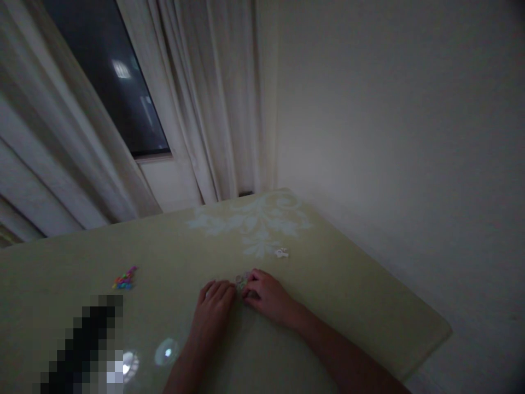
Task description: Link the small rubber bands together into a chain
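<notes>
We note the left hand (pixel 216 301), fingers together, eight o'clock of the small pale cluster (pixel 240 283); right hand (pixel 268 295) curled, pinch undeterminable. A careless sweep could scatter it.

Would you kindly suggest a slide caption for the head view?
Left hand and right hand at a small pale cluster on the table, colourful pieces farther left.

Yellowish-green tabletop (pixel 348 287), pale leaf-and-scroll pattern (pixel 259 225)
Central cluster (pixel 240 282): pale greyish. Loose pile (pixel 124 280): pink, orange, yellow, green, blue. Small piece (pixel 281 253): white. Curtains (pixel 197 65): greyish cream. Wall (pixel 389 120): pale grey. Window (pixel 102 49): near-black.
</notes>
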The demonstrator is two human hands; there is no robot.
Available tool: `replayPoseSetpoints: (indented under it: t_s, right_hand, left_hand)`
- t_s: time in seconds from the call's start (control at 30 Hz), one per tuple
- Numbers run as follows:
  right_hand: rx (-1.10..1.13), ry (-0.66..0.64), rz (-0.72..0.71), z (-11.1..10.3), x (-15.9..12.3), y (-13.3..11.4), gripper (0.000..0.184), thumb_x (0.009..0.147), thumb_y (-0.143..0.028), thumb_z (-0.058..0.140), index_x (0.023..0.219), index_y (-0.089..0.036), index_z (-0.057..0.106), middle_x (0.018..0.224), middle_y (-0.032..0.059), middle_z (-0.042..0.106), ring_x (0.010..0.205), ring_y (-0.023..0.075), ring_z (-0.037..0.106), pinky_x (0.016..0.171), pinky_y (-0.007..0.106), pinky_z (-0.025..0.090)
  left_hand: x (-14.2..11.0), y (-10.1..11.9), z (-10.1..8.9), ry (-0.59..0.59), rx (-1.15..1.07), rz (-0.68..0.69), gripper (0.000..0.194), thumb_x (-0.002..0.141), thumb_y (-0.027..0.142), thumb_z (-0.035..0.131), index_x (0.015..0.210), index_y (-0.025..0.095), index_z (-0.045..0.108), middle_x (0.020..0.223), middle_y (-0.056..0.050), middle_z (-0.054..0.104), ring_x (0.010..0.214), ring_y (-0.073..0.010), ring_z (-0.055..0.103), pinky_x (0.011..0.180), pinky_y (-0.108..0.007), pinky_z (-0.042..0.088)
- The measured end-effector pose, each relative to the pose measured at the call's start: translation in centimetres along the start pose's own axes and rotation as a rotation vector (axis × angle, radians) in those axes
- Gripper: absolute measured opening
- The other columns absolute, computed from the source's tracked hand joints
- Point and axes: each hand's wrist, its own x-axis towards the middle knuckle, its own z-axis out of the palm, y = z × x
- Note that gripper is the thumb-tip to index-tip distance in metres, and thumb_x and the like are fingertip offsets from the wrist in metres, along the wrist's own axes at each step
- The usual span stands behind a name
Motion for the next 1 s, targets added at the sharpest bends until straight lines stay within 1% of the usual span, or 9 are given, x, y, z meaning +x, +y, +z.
replayPoseSetpoints:
  t_s: [0.07, 0.17, 0.27, 0.37, 0.5, 0.6, 0.7, 0.87, 1.0]
  right_hand:
    - [-0.015, -0.015, -0.014, -0.1, -0.1, 0.0, 0.008, 0.087, -0.021, 0.080, 0.095, -0.021, 0.080, 0.103, 0.0045, 0.065, 0.099, 0.0192, 0.062, 0.087, 0.028, 0.046]
    - [-0.057, -0.036, -0.022, -0.3, -0.1, -0.1, 0.006, 0.088, -0.022, 0.078, 0.093, -0.021, 0.079, 0.102, 0.0049, 0.066, 0.097, 0.0196, 0.062, 0.087, 0.028, 0.046]
    - [-0.112, -0.038, -0.041, -0.3, -0.2, -0.3, 0.005, 0.089, -0.023, 0.075, 0.092, -0.020, 0.077, 0.100, 0.0059, 0.066, 0.095, 0.0204, 0.061, 0.087, 0.030, 0.047]
    - [-0.139, -0.022, -0.055, -0.2, -0.4, -0.5, 0.005, 0.087, -0.022, 0.072, 0.091, -0.019, 0.074, 0.099, 0.0065, 0.065, 0.093, 0.0210, 0.061, 0.085, 0.031, 0.048]
    - [-0.023, 0.039, -0.015, -0.3, -0.3, -0.9, 0.005, 0.085, -0.017, 0.070, 0.090, -0.017, 0.070, 0.098, 0.0051, 0.063, 0.090, 0.0189, 0.060, 0.081, 0.028, 0.047]
    - [0.113, 0.086, 0.029, -0.6, -0.1, -1.1, 0.009, 0.085, -0.013, 0.069, 0.093, -0.017, 0.068, 0.096, 0.0025, 0.061, 0.081, 0.0146, 0.057, 0.074, 0.025, 0.045]
    - [0.197, 0.142, 0.061, -0.7, 0.0, -1.2, 0.009, 0.086, -0.011, 0.067, 0.091, -0.017, 0.065, 0.090, -0.0001, 0.059, 0.073, 0.0120, 0.053, 0.068, 0.024, 0.042]
    - [0.239, 0.186, 0.064, -0.5, 0.0, -1.2, 0.010, 0.085, -0.009, 0.068, 0.088, -0.017, 0.064, 0.086, -0.0017, 0.057, 0.068, 0.0104, 0.051, 0.064, 0.023, 0.039]
    - [0.237, 0.194, 0.054, -0.5, 0.0, -1.2, 0.012, 0.081, -0.006, 0.069, 0.086, -0.016, 0.065, 0.084, -0.0022, 0.056, 0.066, 0.0096, 0.049, 0.064, 0.023, 0.038]
  left_hand:
    - [0.1, 0.1, -0.2, -0.016, -0.009, -0.019, 0.033, 0.091, 0.001, 0.051, 0.099, 0.023, 0.074, 0.105, -0.006, 0.080, 0.102, -0.0262, 0.073, 0.102, -0.042, 0.043]
    - [0.1, 0.2, -0.3, -0.018, -0.020, -0.021, 0.036, 0.089, -0.002, 0.052, 0.099, 0.024, 0.075, 0.103, -0.004, 0.079, 0.102, -0.0264, 0.072, 0.103, -0.043, 0.041]
    - [-0.1, 0.0, -0.2, 0.006, -0.019, 0.019, 0.042, 0.086, -0.004, 0.053, 0.105, 0.025, 0.076, 0.104, -0.004, 0.079, 0.101, -0.0257, 0.071, 0.103, -0.043, 0.040]
    - [-0.1, -0.2, -0.1, -0.017, -0.005, 0.037, 0.045, 0.087, -0.005, 0.054, 0.112, 0.026, 0.075, 0.106, -0.004, 0.079, 0.102, -0.0255, 0.071, 0.103, -0.043, 0.041]
    - [0.1, 0.0, 0.0, -0.063, 0.021, 0.000, 0.036, 0.089, -0.003, 0.054, 0.105, 0.023, 0.074, 0.106, -0.006, 0.078, 0.104, -0.0270, 0.070, 0.102, -0.045, 0.042]
    - [0.4, 0.3, -0.2, -0.096, 0.040, -0.026, 0.031, 0.089, -0.002, 0.055, 0.097, 0.021, 0.073, 0.103, -0.006, 0.078, 0.103, -0.0277, 0.071, 0.102, -0.046, 0.044]
    - [0.7, 0.7, -0.8, -0.118, 0.037, -0.032, 0.029, 0.089, -0.001, 0.056, 0.096, 0.020, 0.073, 0.102, -0.007, 0.078, 0.102, -0.0275, 0.071, 0.102, -0.046, 0.044]
    - [0.9, 0.7, -1.7, -0.123, -0.014, -0.078, 0.030, 0.089, 0.001, 0.059, 0.098, 0.024, 0.076, 0.104, -0.006, 0.078, 0.105, -0.0283, 0.069, 0.103, -0.048, 0.042]
    - [1.0, 0.3, -1.5, -0.111, -0.004, -0.084, 0.027, 0.089, 0.002, 0.060, 0.095, 0.023, 0.075, 0.104, -0.006, 0.078, 0.105, -0.0274, 0.068, 0.102, -0.045, 0.042]
